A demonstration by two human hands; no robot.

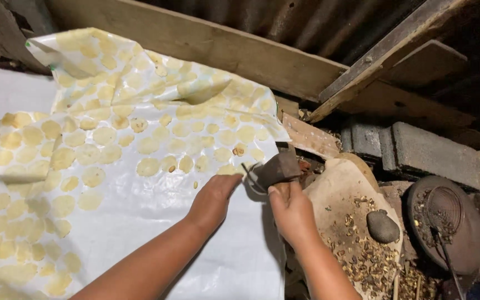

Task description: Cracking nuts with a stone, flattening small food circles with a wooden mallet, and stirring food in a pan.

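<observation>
- At mid-frame the right hand point(291, 210) is clenched around the handle of a flat metal scraper point(276, 169), whose blade rests at the right edge of the white plastic sheet point(156, 211).
- The left hand point(213, 199), fingers extended and holding nothing, presses on the sheet just beside the blade.
- Pale yellow flattened discs point(93, 176) cover the sheet's upper left.
- A dark stone point(383, 226) lies on a wooden board point(334, 189) at lower right, among brown husks.
</observation>
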